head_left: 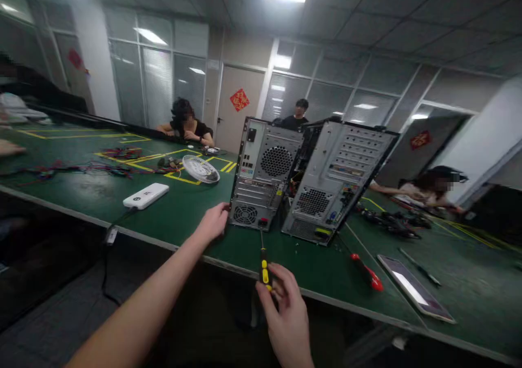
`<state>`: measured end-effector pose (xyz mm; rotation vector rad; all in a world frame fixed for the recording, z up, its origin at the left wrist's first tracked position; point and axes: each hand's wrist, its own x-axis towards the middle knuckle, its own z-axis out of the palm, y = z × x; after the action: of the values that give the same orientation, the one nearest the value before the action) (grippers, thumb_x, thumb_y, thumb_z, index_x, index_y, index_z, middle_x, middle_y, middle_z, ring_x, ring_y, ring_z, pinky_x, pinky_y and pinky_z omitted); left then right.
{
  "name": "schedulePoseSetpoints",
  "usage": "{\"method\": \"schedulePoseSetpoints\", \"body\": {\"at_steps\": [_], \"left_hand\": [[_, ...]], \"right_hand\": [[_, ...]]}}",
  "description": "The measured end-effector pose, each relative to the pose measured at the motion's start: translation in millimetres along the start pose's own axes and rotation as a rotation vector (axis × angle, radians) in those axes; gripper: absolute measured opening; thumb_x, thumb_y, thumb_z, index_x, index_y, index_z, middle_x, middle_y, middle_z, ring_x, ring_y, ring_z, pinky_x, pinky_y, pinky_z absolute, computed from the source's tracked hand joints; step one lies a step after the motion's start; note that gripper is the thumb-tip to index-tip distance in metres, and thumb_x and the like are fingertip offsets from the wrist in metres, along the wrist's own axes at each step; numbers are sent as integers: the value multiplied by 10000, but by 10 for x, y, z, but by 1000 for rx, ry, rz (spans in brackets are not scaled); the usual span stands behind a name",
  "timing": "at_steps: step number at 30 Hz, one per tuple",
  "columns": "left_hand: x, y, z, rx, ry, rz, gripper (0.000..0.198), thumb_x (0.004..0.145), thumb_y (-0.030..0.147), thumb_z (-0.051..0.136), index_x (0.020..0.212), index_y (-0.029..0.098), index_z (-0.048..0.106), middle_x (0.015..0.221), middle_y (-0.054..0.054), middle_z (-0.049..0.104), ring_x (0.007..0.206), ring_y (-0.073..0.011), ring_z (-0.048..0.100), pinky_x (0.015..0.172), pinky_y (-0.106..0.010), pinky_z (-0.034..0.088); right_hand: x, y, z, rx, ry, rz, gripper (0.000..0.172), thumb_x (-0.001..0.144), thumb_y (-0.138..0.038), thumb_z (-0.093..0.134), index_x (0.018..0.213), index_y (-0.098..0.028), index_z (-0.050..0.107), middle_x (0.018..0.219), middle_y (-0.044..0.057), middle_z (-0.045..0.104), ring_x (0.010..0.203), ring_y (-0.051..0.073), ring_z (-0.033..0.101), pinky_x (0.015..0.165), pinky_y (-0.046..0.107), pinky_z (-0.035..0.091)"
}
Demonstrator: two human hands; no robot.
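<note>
Two computer cases stand upright on the green table, their rear panels facing me. My right hand (285, 308) grips a black-and-yellow screwdriver (264, 267) by its handle end. Its shaft points away from me, with the tip at the lower right corner of the left computer case (261, 167), close to a red socket. Whether the tip sits in a screw is too small to tell. My left hand (214, 221) rests against the lower left edge of that same case, its fingertips partly hidden. Beside it, on the right, is the other computer case (330, 178).
A white power bank (145, 195) with a cable lies at left, near a clear round dish (201, 169) and loose wires (81, 168). To the right are a red screwdriver (367, 273), a phone (416, 289), a pen-like tool (420, 267) and black cables (391, 222). Several people sit around.
</note>
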<state>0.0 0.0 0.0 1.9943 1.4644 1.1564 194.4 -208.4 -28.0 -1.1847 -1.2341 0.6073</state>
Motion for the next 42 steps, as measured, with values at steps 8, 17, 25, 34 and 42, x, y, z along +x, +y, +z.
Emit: {"method": "schedulePoseSetpoints", "body": {"at_steps": [8, 17, 25, 34, 42], "left_hand": [[9, 7, -24, 3, 11, -1, 403, 921, 205, 393, 1199, 177, 684, 1207, -98, 736, 1123, -249, 664, 969, -329, 482], [2, 21, -29, 18, 13, -4, 403, 932, 213, 394, 1220, 162, 671, 1223, -107, 728, 1132, -247, 661, 978, -323, 480], [-8, 43, -38, 6, 11, 5, 405, 926, 212, 389, 1203, 175, 681, 1204, -96, 735, 1117, -244, 665, 962, -321, 488], [-15, 69, -44, 22, 15, -15, 406, 923, 216, 396, 1208, 184, 684, 1210, -93, 736, 1129, -245, 667, 970, -321, 485], [-15, 66, -50, 20, 11, -23, 415, 928, 211, 393, 1227, 180, 679, 1206, -99, 738, 1108, -247, 673, 968, -327, 491]], "right_hand": [[24, -51, 5, 151, 38, 29, 327, 860, -397, 726, 1127, -208, 730, 1280, 159, 654, 1112, 309, 700, 957, 431, 582], [7, -41, 43, 203, 34, 19, 322, 846, -390, 747, 1105, -200, 732, 1319, 168, 621, 1084, 311, 716, 966, 441, 580], [0, -21, 10, 35, -23, -41, 299, 890, -344, 697, 1167, -236, 731, 1354, 145, 596, 1217, 296, 636, 987, 411, 566], [-18, -29, -14, -195, -36, -75, 361, 892, -325, 672, 1244, -249, 671, 1346, 129, 623, 1215, 302, 614, 1031, 480, 511], [-3, -31, -66, -230, -24, -106, 298, 876, -326, 693, 1166, -268, 729, 1333, 119, 632, 1257, 310, 588, 1085, 495, 457]]}}
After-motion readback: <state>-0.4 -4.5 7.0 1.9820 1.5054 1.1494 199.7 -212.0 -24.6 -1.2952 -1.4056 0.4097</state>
